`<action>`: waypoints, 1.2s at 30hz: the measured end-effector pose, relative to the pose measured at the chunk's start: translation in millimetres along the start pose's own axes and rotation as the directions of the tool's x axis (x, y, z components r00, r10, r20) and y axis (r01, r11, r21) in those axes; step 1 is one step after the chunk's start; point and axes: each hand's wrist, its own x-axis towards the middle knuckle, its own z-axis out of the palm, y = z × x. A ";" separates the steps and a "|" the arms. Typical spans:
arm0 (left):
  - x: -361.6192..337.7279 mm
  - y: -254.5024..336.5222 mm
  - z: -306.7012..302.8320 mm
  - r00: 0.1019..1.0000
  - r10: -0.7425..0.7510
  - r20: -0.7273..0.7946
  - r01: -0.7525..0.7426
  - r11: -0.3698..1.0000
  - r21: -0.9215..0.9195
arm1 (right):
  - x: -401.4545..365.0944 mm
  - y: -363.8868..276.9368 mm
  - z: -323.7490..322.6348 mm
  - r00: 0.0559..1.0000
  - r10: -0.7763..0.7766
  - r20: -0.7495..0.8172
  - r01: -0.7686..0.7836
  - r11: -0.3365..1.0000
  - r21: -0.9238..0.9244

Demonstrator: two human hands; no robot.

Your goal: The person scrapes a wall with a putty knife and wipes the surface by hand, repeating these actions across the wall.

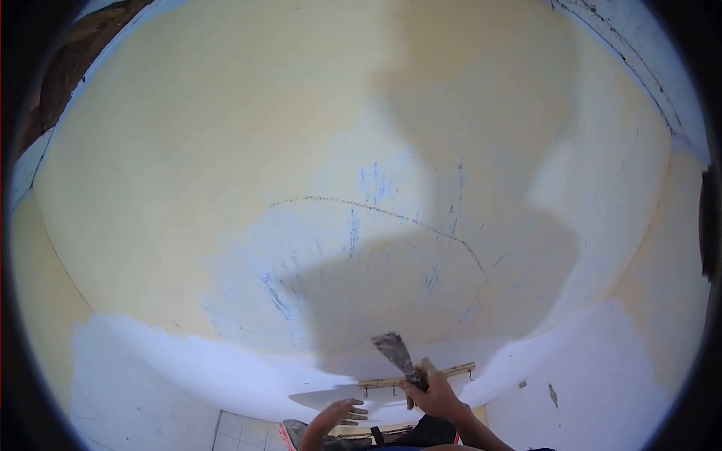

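Note:
My right hand [440, 397] is wrapped round the dark handle of a putty knife [392, 349]. Its wide, stained blade points up and to the left, in front of the wall [203, 143]. Low in the view, my left hand [342, 414] holds nothing, its fingers stretched out to the right. The wall is pale yellow above and white below, with blue-scuffed patches around its middle. A dark, rough curved line [368, 205] runs across these patches. My shadow falls over the wall's right half.
A wooden rail with hooks [460, 370] is on the low white part, behind my right hand. Floor tiles [244, 431] and a shoe with a red edge [293, 431] show at the bottom. Side walls close in left and right; a dark object [708, 225] sits at the right edge.

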 end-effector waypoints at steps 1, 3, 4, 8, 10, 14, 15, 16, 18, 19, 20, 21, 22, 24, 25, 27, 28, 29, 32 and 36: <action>15.3 -6.4 -1.8 0.996 0.083 -0.027 -0.064 0.905 0.421 | -1.8 1.1 1.5 0.999 0.048 0.018 -0.047 0.999 -0.020; 48.4 -17.0 -18.2 0.982 0.139 0.131 -0.186 0.532 0.826 | -4.7 4.5 2.2 1.000 0.027 -0.012 -0.028 0.994 -0.101; 52.6 -11.1 -17.9 0.978 0.137 0.154 -0.204 0.517 0.831 | -7.4 8.1 3.4 1.000 0.016 -0.024 -0.020 0.985 -0.171; 19.5 20.2 2.9 0.992 0.126 -0.016 -0.103 0.872 0.479 | -18.0 10.3 -0.2 0.992 -0.014 -0.124 0.003 0.996 -0.091; 20.6 27.1 -9.7 0.988 0.152 0.031 -0.128 0.689 0.713 | -20.4 17.3 -3.8 0.988 0.022 -0.155 -0.021 1.000 0.013; 20.7 24.6 -17.7 0.990 0.138 0.036 -0.124 0.705 0.698 | -20.5 26.1 -11.4 0.982 0.078 -0.175 -0.043 0.980 0.194; 17.4 21.7 -14.6 0.991 0.133 -0.013 -0.095 0.771 0.629 | -20.0 25.4 -11.9 0.981 0.078 -0.179 -0.042 0.980 0.195; 15.5 19.9 -11.6 0.991 0.123 -0.062 -0.069 0.831 0.553 | -18.4 23.6 -10.9 0.983 0.061 -0.173 -0.033 0.987 0.160; 25.4 1.0 -23.1 0.992 0.124 0.008 -0.110 0.848 0.518 | -15.8 20.1 -10.1 0.984 0.045 -0.170 -0.023 0.992 0.126; 25.3 -2.4 -23.7 0.989 0.128 0.073 -0.147 0.867 0.477 | -14.4 18.9 -9.4 0.989 0.022 -0.144 -0.009 0.996 0.093; 24.0 -7.7 -23.0 0.990 0.124 0.073 -0.144 0.865 0.480 | -13.5 18.2 -8.4 0.993 0.000 -0.115 0.007 0.998 0.061; 21.4 -14.3 -21.7 0.985 0.156 0.073 -0.172 0.858 0.484 | -13.3 17.9 -7.2 0.993 0.001 -0.116 0.007 0.998 0.066; 17.2 -15.1 -18.0 0.979 0.189 0.071 -0.199 0.849 0.489 | -13.7 17.1 -5.5 0.992 -0.021 -0.122 0.023 1.000 0.015; 13.3 -12.2 -13.9 0.985 0.162 0.061 -0.169 0.835 0.523 | -14.7 14.0 -2.1 0.992 -0.039 -0.122 0.035 0.999 -0.030; 9.1 -11.2 -11.3 0.989 0.136 0.051 -0.141 0.822 0.551 | -15.6 10.8 -0.7 0.993 -0.046 -0.105 0.038 0.996 -0.080; 29.0 -15.2 -29.1 0.977 0.175 0.121 -0.212 0.757 0.618 | -16.6 12.2 -0.7 0.998 -0.030 -0.061 0.023 0.992 -0.121; 25.1 -28.8 -33.3 0.958 0.209 0.195 -0.286 0.685 0.670 | -15.5 19.7 0.2 0.997 -0.057 -0.051 0.048 0.984 -0.173; 9.6 -10.7 -11.0 0.988 0.128 0.090 -0.153 0.676 0.721 | -16.7 24.8 3.5 0.996 -0.085 -0.027 0.077 0.972 -0.223; 3.7 19.6 11.2 0.986 0.155 0.056 -0.144 0.643 0.752 | -19.1 29.8 10.7 0.999 0.040 0.024 -0.036 0.986 -0.162; -17.6 57.6 43.2 0.966 0.249 0.075 -0.220 0.628 0.747 | -20.8 40.1 24.0 0.999 0.027 0.038 -0.024 0.997 -0.070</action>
